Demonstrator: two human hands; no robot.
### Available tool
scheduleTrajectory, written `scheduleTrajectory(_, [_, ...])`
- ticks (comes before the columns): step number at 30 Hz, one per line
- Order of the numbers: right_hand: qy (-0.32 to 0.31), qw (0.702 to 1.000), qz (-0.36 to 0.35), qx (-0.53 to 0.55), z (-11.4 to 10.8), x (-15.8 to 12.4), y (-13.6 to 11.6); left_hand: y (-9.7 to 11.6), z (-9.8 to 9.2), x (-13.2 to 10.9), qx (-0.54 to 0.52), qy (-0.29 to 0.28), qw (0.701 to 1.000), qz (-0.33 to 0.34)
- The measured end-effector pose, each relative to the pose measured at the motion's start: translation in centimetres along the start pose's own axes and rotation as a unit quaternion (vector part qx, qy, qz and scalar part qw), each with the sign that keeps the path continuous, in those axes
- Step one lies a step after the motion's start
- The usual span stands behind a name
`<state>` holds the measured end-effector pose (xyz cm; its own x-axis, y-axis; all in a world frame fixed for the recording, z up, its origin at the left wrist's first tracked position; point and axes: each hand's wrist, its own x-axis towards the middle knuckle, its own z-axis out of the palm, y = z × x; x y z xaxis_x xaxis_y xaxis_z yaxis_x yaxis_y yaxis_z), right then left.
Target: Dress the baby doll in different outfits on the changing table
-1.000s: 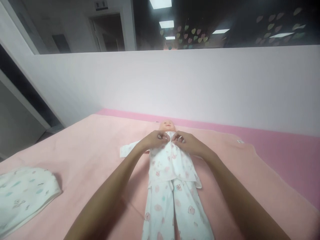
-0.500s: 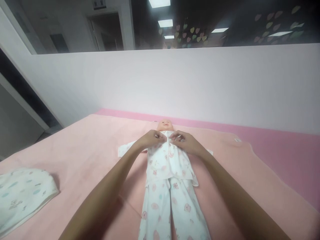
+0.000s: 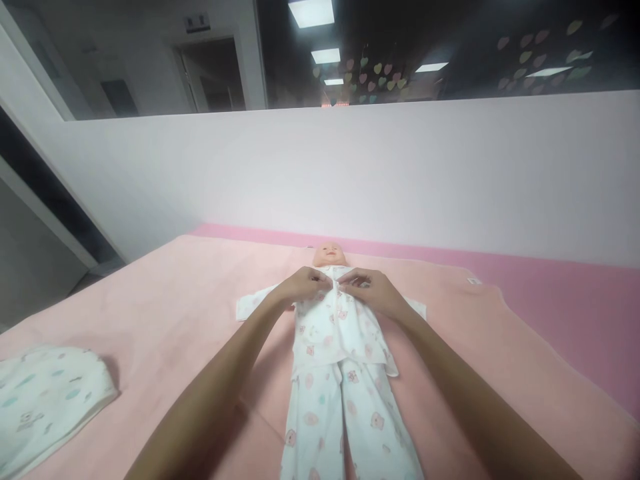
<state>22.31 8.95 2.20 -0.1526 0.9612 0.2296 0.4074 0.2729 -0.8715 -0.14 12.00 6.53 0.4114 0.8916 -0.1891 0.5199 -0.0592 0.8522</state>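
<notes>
A baby doll [image 3: 330,254] lies face up, dressed in a white shirt [image 3: 327,333] and white trousers [image 3: 313,420], both printed with small pink figures. On the upper chest, my left hand [image 3: 306,284] pinches the shirt's front edge near the collar. Facing it from the other side, my right hand [image 3: 367,287] has its fingertips closed on the opposite front edge. Only a small gap separates the two sets of fingertips. The shirt's sleeves stretch out sideways, partly hidden behind my hands and forearms.
A white printed cloth item [image 3: 55,407], like a cap, lies at the left. Beneath everything is a peach blanket [image 3: 165,300] over a pink surface [image 3: 575,307]. A white wall [image 3: 400,173] with a dark window above it stands behind.
The view has tilted up slightly. Both hands remain at the collar, and their fingers have shifted a little, uncovering more of the neckline.
</notes>
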Motion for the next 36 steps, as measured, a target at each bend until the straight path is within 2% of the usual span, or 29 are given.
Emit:
scheduleTrajectory(6, [0.011,1.0,0.017,0.023,0.3,0.2,0.4,-0.4,-0.2,0.2,-0.02,-0.017,0.999,-0.038])
scheduleTrajectory(11, [0.041,0.999,-0.017,-0.009,0.6,0.2,0.4,-1.0,0.1,0.9,-0.021,-0.013,0.999,-0.046])
scheduleTrajectory(17, [0.068,0.996,-0.03,-0.051,1.2,-0.1,0.2,-1.4,0.2,1.2,-0.033,-0.004,0.999,-0.017])
scheduleTrajectory(21, [0.083,0.994,-0.026,-0.06,1.7,-0.1,0.4,-1.3,0.3,1.0,-0.014,-0.018,1.0,-0.006])
scheduleTrajectory(25, [0.085,0.994,-0.028,-0.06,1.9,-0.1,0.6,-1.3,1.1,1.3,0.006,0.005,0.997,0.077])
scheduleTrajectory(27, [0.091,0.994,-0.038,-0.056,1.9,-0.1,0.8,-1.4,1.2,1.5,0.0,0.017,0.995,0.097])
scheduleTrajectory(32, [0.108,0.991,-0.065,-0.038,2.3,-0.1,1.1,-1.6,0.4,1.8,-0.007,-0.015,0.999,0.039])
scheduleTrajectory(36, [0.109,0.99,-0.075,-0.051,2.3,-0.2,1.2,-1.8,0.4,1.8,0.015,0.006,0.999,0.046])
